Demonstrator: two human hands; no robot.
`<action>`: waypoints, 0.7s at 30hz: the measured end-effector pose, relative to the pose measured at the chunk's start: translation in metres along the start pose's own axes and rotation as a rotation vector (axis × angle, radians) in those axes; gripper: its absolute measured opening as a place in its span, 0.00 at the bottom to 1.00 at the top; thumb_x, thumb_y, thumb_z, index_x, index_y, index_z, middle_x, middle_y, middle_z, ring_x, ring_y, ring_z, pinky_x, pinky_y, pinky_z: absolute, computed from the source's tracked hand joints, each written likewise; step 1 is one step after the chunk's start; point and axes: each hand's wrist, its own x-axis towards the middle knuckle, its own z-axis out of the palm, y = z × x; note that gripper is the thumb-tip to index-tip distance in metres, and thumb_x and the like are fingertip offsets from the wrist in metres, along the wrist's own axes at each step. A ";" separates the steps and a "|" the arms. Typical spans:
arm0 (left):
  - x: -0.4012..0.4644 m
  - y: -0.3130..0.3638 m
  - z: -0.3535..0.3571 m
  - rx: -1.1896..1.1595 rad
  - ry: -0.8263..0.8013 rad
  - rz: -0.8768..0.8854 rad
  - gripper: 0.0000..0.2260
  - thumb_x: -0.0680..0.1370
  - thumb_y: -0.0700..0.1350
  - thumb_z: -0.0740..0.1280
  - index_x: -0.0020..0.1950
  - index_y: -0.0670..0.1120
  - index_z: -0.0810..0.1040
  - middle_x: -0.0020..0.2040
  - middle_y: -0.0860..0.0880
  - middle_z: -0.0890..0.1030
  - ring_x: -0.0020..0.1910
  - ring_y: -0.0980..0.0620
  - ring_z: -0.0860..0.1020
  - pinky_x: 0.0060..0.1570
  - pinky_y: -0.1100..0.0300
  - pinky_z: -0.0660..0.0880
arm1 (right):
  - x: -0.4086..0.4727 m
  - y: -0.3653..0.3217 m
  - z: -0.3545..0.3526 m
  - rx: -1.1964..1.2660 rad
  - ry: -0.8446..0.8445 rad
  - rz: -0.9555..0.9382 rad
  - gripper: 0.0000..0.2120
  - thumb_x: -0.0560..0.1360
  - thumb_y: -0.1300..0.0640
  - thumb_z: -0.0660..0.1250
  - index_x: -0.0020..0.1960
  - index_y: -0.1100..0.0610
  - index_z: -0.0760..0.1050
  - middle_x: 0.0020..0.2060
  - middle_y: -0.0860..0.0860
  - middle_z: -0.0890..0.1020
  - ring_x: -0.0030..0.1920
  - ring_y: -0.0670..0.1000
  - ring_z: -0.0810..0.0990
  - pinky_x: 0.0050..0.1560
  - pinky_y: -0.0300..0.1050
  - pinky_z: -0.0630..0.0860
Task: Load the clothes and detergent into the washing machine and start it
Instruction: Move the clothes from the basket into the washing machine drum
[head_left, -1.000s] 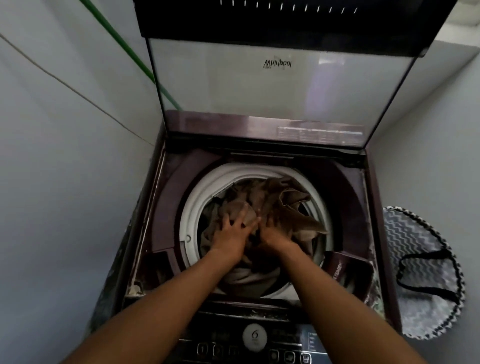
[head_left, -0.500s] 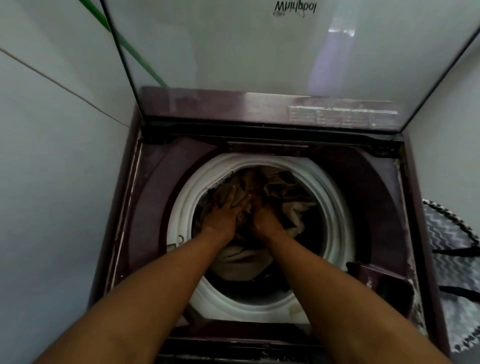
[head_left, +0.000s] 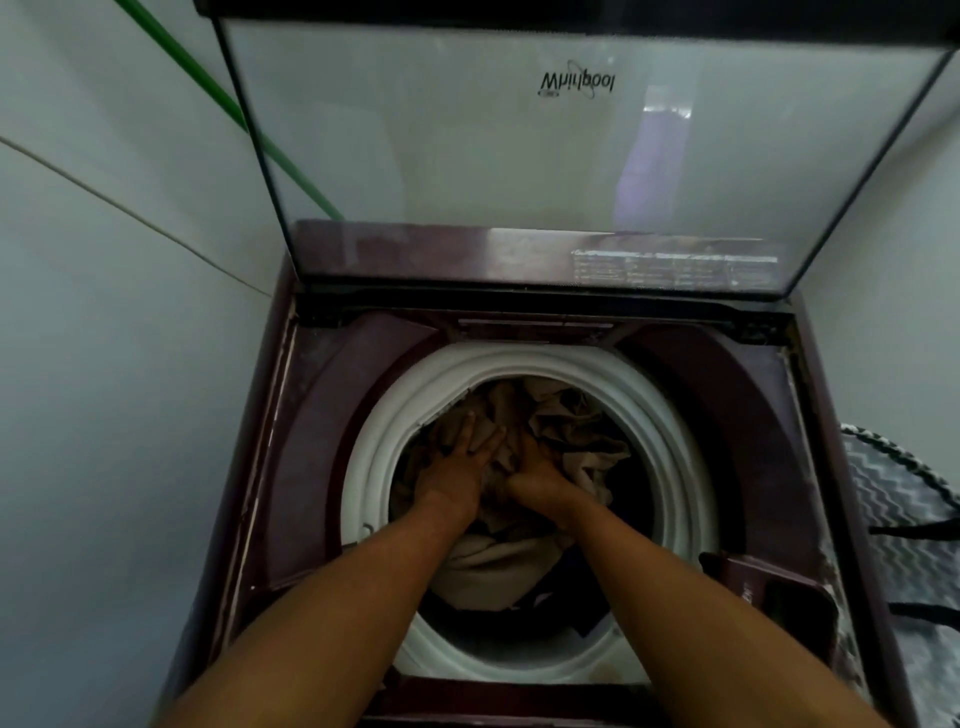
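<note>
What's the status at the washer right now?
Left hand flat on clothes in drum; right hand pressing beside it. Lid up. Nothing blocking.

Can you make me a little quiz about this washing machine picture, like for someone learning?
1. True or false: the clear glass lid of the maroon top-loading washing machine is shut.
2. What do the left hand and right hand press on?
A. the beige crumpled clothes
B. a bottle
C. the buttons
3. Fill in: the clothes lie inside the white round ____.

Key: 1 false, the lid stands open; 2 A; 3 drum.
</note>
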 end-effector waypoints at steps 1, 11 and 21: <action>-0.006 0.002 0.001 -0.002 0.013 0.009 0.43 0.76 0.63 0.67 0.70 0.66 0.30 0.78 0.49 0.30 0.79 0.38 0.42 0.76 0.41 0.53 | -0.004 -0.002 -0.005 0.125 0.017 0.042 0.48 0.70 0.50 0.76 0.81 0.48 0.50 0.77 0.48 0.60 0.77 0.52 0.59 0.76 0.52 0.61; -0.063 0.026 -0.006 -0.036 0.019 0.012 0.48 0.72 0.70 0.65 0.74 0.64 0.29 0.74 0.46 0.22 0.77 0.32 0.36 0.74 0.32 0.47 | -0.063 -0.014 -0.029 0.588 0.701 0.234 0.27 0.74 0.47 0.64 0.70 0.57 0.71 0.64 0.56 0.78 0.62 0.58 0.77 0.69 0.53 0.70; -0.099 0.077 -0.065 -0.213 0.459 -0.018 0.20 0.75 0.48 0.62 0.67 0.50 0.75 0.67 0.46 0.74 0.68 0.43 0.71 0.70 0.42 0.66 | -0.107 -0.049 -0.037 -0.220 0.707 0.032 0.10 0.78 0.55 0.62 0.51 0.61 0.77 0.49 0.57 0.81 0.50 0.58 0.80 0.49 0.48 0.76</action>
